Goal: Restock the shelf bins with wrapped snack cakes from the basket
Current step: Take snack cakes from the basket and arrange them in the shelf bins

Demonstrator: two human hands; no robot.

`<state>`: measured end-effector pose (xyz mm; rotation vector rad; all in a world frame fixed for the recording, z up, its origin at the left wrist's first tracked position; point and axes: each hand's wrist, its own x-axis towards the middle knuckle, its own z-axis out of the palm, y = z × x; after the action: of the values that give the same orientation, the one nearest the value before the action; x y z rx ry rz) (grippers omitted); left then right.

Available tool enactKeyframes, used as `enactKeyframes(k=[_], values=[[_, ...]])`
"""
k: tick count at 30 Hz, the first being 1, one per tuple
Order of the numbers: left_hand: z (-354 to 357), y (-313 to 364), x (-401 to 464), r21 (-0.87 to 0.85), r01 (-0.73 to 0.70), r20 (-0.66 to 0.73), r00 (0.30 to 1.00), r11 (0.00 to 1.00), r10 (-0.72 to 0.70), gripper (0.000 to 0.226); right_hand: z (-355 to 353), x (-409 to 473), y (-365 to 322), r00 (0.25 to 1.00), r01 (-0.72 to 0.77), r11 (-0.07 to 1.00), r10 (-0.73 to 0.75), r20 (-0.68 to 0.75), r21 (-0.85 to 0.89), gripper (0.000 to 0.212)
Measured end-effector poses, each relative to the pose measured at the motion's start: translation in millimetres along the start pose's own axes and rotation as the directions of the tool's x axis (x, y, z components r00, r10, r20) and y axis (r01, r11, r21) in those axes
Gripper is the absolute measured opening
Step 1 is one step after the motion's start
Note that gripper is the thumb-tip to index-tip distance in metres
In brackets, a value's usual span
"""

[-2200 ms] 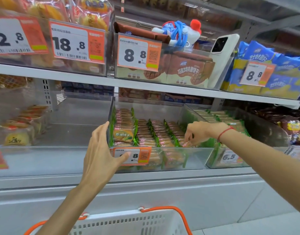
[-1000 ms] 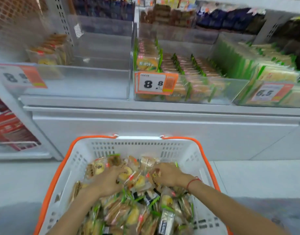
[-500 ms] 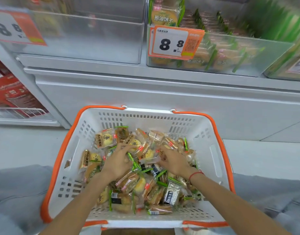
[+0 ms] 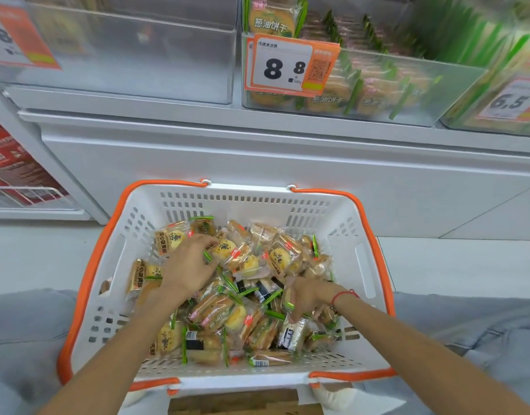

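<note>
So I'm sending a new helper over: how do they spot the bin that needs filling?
Start at the white basket with orange rim and look up to the shelf above it. Find the orange 8.8 price tag; the clear bin just left of it is the one, bare at the front while its neighbour is packed with green-edged packets.

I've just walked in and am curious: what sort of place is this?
Most likely a grocery or convenience store: an orange price tag on a clear shelf bin, and a shopping basket full of wrapped snack cakes.

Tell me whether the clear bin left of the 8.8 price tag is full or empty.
Empty as far as it shows: the clear bin shows only bare walls, while the neighbouring bin is packed with wrapped snacks.
</note>
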<state>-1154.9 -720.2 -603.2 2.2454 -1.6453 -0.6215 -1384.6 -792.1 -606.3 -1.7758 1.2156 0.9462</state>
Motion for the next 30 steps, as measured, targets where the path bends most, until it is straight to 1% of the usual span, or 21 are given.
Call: enactKeyframes(k=[2, 3, 4, 5, 7, 8, 9, 10, 11, 13, 14, 15, 16, 17, 18, 19, 20, 24, 26, 28, 30], values=[[-7, 16, -1, -0.010, -0.068, -0.043, 0.997, 0.998, 0.068, 0.035, -10, -4, 0, 1.000, 0.003, 1.000, -0.003, 0.014, 0.013, 0.029], [-11, 25, -1, -0.042, -0.103, -0.036, 0.994, 0.994, 0.102, 0.034, -18, -6, 1, 1.000, 0.011, 1.000, -0.011, -0.014, 0.001, 0.021], [-14, 35, -1, -0.080, -0.138, 0.013, 0.990, 0.987, 0.140, 0.035, -27, -10, 2, 0.999, 0.023, 1.000, -0.023, -0.044, 0.019, 0.018], [-16, 45, -2, -0.125, -0.168, 0.098, 0.979, 0.978, 0.180, 0.038, -37, -14, 2, 0.997, 0.040, 0.997, -0.035, -0.068, 0.069, 0.022], [-20, 68, -4, -0.227, -0.178, 0.278, 0.930, 0.957, 0.239, 0.047, -60, -23, 4, 0.990, 0.068, 0.963, -0.033, -0.136, 0.260, 0.032], [-22, 78, -6, -0.251, -0.170, 0.331, 0.910, 0.953, 0.250, 0.052, -72, -30, 3, 0.986, 0.080, 0.929, -0.020, -0.167, 0.361, 0.034], [-25, 89, -8, -0.240, -0.175, 0.343, 0.905, 0.955, 0.252, 0.055, -84, -38, 1, 0.980, 0.099, 0.889, -0.010, -0.198, 0.447, 0.036], [-28, 98, -9, -0.201, -0.192, 0.314, 0.916, 0.960, 0.249, 0.055, -95, -46, -1, 0.978, 0.119, 0.850, -0.013, -0.206, 0.513, 0.038], [-30, 105, -10, -0.151, -0.230, 0.237, 0.936, 0.961, 0.261, 0.052, -106, -56, -4, 0.978, 0.144, 0.818, -0.032, -0.205, 0.556, 0.038], [-33, 113, -9, -0.123, -0.305, 0.027, 0.950, 0.944, 0.310, 0.036, -124, -76, -8, 0.982, 0.169, 0.763, -0.074, -0.175, 0.624, 0.031], [-36, 115, -6, -0.181, -0.315, -0.057, 0.949, 0.932, 0.310, 0.027, -133, -88, -9, 0.982, 0.175, 0.736, -0.087, -0.166, 0.654, 0.024], [-40, 117, -3, -0.293, -0.292, -0.091, 0.956, 0.910, 0.278, 0.021, -139, -99, -8, 0.981, 0.190, 0.707, -0.103, -0.167, 0.681, 0.018], [-44, 120, 2, -0.451, -0.237, -0.081, 0.971, 0.860, 0.225, 0.018, -146, -112, -6, 0.975, 0.217, 0.675, -0.120, -0.185, 0.705, 0.018], [-51, 124, 6, -0.616, -0.158, -0.032, 0.984, 0.772, 0.176, 0.015, -151, -122, -3, 0.967, 0.252, 0.648, -0.136, -0.216, 0.719, 0.022], [-57, 128, 9, -0.751, -0.058, 0.046, 0.989, 0.658, 0.139, 0.013, -155, -132, -1, 0.956, 0.289, 0.634, -0.146, -0.255, 0.718, 0.028], [-63, 133, 12, -0.833, 0.036, 0.118, 0.986, 0.552, 0.115, 0.016, -159, -140, 1, 0.939, 0.331, 0.636, -0.151, -0.309, 0.697, 0.033], [-67, 136, 15, -0.868, 0.103, 0.170, 0.981, 0.486, 0.097, 0.020, -161, -147, 3, 0.919, 0.371, 0.646, -0.151, -0.365, 0.667, 0.037], [-80, 151, 23, -0.926, 0.166, 0.209, 0.973, 0.340, 0.095, 0.023, -166, -165, 0, 0.818, 0.520, 0.652, -0.193, -0.542, 0.552, 0.037], [-84, 161, 24, -0.934, 0.126, 0.168, 0.981, 0.333, 0.098, 0.024, -167, -168, -2, 0.779, 0.567, 0.648, -0.222, -0.586, 0.508, 0.032], [-89, 171, 27, -0.921, 0.052, 0.102, 0.989, 0.385, 0.109, 0.022, -167, -169, -3, 0.721, 0.619, 0.651, -0.250, -0.647, 0.439, 0.027], [-95, 181, 29, -0.900, -0.048, 0.016, 0.990, 0.433, 0.143, 0.018, -170, -171, -2, 0.613, 0.689, 0.650, -0.287, -0.736, 0.321, 0.023]])
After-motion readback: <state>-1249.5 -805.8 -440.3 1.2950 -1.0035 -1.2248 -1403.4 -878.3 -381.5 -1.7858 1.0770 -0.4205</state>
